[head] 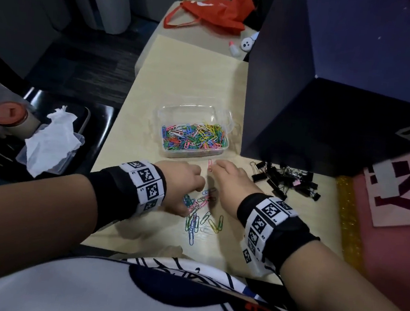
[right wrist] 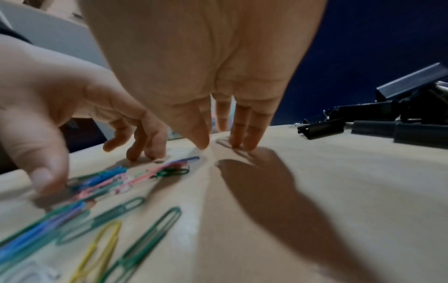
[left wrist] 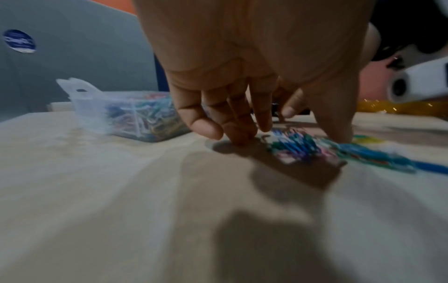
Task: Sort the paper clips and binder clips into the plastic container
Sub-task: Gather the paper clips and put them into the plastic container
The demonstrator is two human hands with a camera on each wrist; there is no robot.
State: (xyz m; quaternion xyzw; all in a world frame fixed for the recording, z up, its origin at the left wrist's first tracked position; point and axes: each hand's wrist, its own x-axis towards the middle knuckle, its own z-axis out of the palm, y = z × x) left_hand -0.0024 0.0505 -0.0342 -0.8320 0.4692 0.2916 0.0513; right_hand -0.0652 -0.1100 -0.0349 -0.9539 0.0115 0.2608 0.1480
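Partly hidden under the left hand (head: 182, 185), the loose heap of coloured wire paper clips (head: 200, 214) lies on the pale wooden table (head: 181, 78); how many clips sit beneath the palm cannot be told, and both wrist views blur them. In the left wrist view the left hand's fingers (left wrist: 206, 124) are bent downward and spread, tips touching the table on either side of the heap, thumb on its far side; whether any clip is actually gripped is unclear. The right hand (head: 231, 182) reaches forward palm down just beside it, and a single pink paper clip (head: 210, 165) shows at its fingertips. In the right wrist view its fingers (right wrist: 249, 134) are nearly straight and close together, tips on the table, and the pink clip is hidden there, so I cannot tell whether it is pinched or only touched. Both forearms wear black wristbands with white squared-marker strips.

Just beyond the hands stands the clear rectangular plastic container (head: 223, 116), holding a thick layer of mixed-colour paper clips. To the right, apart from the right hand, a pile of black binder clips (head: 286, 181) lies at the foot of a dark blue folding partition (head: 292, 76), whose upper part is cut off by the frame edge.
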